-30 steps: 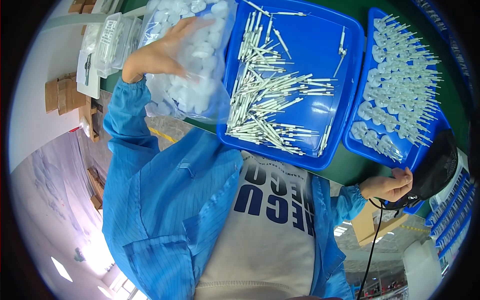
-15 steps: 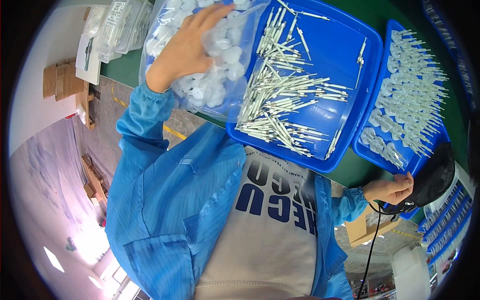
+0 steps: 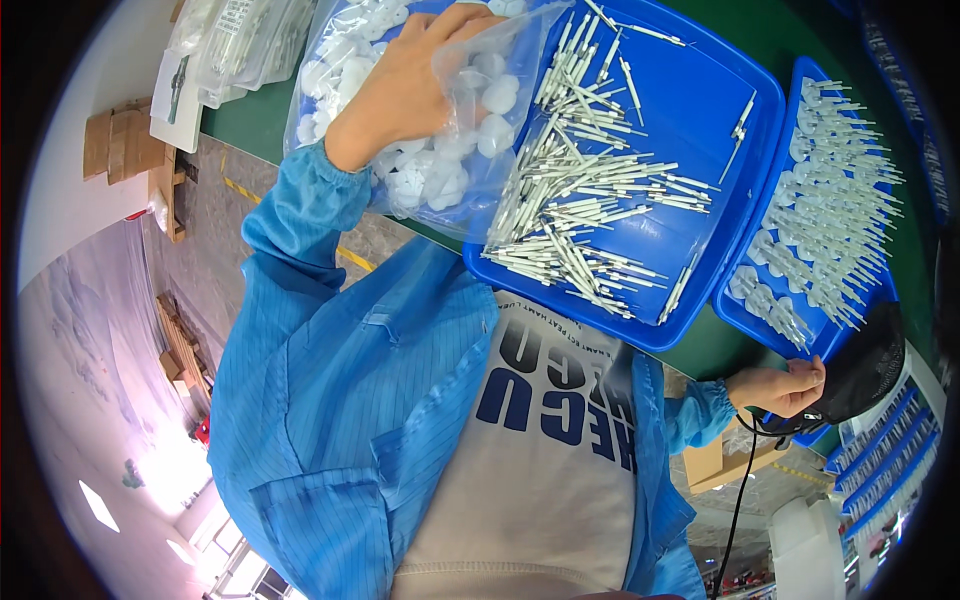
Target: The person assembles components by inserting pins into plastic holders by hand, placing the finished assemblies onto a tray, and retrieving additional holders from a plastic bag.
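My left hand (image 3: 410, 90) reaches palm down into a clear plastic bag (image 3: 535, 50) of white, rounded plastic pieces (image 3: 430, 185). Its thumb and fingers are apart, with the fingertips partly hidden among the pieces and the film. Beside the bag, a blue tray (image 3: 735, 220) holds a loose pile of thin whitish sticks (image 3: 590, 190). At the right, my right hand (image 3: 780, 388) is closed, fingertips pinched, near the corner of a second blue tray (image 3: 745, 315). Whatever it may hold cannot be made out. Rows of white pieces with sticks attached (image 3: 820, 200) fill that tray.
The trays stand on a green table (image 3: 690, 355). Clear bags of parts (image 3: 245, 50) lie at the far left. A black mesh item (image 3: 865, 365) with a dark cable (image 3: 742, 500) is beside my right hand. Cardboard boxes (image 3: 125, 145) stand beyond the table.
My left hand has moved deeper into the bag, its fingers bending down among the white pieces. My right hand stays beside the right tray, still closed. The whole view has shifted slightly.
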`<state>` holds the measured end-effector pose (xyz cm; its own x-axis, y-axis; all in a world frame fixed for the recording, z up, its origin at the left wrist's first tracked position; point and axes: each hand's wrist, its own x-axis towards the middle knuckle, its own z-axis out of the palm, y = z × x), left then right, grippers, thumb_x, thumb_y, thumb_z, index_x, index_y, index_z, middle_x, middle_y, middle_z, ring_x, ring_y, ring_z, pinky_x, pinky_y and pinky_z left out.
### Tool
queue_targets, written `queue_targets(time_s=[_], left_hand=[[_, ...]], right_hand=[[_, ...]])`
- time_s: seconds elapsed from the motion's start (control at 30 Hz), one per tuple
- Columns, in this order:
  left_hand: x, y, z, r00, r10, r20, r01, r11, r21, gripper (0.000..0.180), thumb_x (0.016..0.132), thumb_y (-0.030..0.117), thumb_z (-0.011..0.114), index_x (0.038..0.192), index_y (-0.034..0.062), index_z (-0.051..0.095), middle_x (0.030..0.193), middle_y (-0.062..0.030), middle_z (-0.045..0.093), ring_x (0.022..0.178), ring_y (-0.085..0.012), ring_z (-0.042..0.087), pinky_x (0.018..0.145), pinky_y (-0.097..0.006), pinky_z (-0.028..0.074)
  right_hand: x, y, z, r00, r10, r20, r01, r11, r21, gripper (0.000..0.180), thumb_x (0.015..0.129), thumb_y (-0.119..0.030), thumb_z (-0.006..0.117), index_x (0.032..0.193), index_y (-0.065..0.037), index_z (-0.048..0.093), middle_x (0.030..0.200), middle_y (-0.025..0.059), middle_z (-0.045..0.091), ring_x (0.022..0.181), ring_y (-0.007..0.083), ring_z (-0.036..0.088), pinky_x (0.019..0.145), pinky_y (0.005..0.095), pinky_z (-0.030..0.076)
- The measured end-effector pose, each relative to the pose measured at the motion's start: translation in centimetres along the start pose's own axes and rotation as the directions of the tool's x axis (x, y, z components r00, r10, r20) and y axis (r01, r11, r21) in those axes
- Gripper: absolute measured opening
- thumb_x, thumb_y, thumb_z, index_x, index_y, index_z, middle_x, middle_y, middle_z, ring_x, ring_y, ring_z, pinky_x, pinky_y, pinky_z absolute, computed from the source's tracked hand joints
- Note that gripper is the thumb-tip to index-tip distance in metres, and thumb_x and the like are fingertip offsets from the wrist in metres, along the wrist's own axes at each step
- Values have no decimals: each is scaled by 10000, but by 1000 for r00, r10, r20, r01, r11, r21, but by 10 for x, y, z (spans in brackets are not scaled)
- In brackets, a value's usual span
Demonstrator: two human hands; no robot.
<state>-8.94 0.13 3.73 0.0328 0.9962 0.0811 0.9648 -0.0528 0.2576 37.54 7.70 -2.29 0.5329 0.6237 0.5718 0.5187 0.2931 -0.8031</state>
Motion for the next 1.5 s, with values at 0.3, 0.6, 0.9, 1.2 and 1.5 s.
queue_targets(time_s=[0.3, 0.6, 0.9, 1.2, 1.5], left_hand=[[22, 10, -13, 984, -180, 7, 180, 981, -77, 547, 692, 200, 689, 1206, 74, 550, 1066, -166, 615, 897, -430, 611, 730, -479, 522], [18, -31, -22, 919, -332, -215, 243, 903, -354, 478, 694, 77, 689, 1167, 10, 653, 1045, -151, 703, 1006, -268, 656, 908, -337, 483], [16, -104, -50, 953, -302, -21, 89, 348, -933, 416, 844, 196, 599, 1221, 20, 608, 886, -63, 656, 583, -130, 558, 472, -240, 430], [-20, -24, -59, 965, -172, -198, -243, -871, -427, 464, 894, 235, 528, 1342, 130, 466, 1055, -109, 547, 505, -180, 453, 351, -259, 326], [6, 85, -27, 999, -13, 35, 2, -913, -409, 477, 927, 307, 548, 1336, 71, 480, 1048, -119, 603, 575, -122, 513, 423, -219, 392]], right_hand=[[1, 2, -1, 1000, 10, -9, -10, 1000, 4, 251, 1035, -182, 511, 927, 14, 626, 640, -33, 403, 576, 73, 353, 527, 234, 272], [-11, -17, -5, 995, -98, -32, 91, 980, -177, 731, 1049, -517, 294, 660, 6, 625, 606, 70, 546, 631, 194, 497, 675, 315, 413], [-16, -121, 28, 730, -625, 276, 521, 771, 366, 555, 958, -182, 355, 610, -11, 752, 885, 166, 643, 904, 246, 597, 657, 311, 482], [-44, -197, 105, 415, -644, 642, 28, 715, 699, 251, 754, 46, 448, 550, -22, 577, 724, 83, 612, 628, 178, 521, 495, 305, 411], [-69, -165, 175, 463, -148, 874, -354, 873, 335, 305, 849, -1, 435, 548, 14, 481, 548, 35, 483, 422, 86, 421, 402, 273, 306]])
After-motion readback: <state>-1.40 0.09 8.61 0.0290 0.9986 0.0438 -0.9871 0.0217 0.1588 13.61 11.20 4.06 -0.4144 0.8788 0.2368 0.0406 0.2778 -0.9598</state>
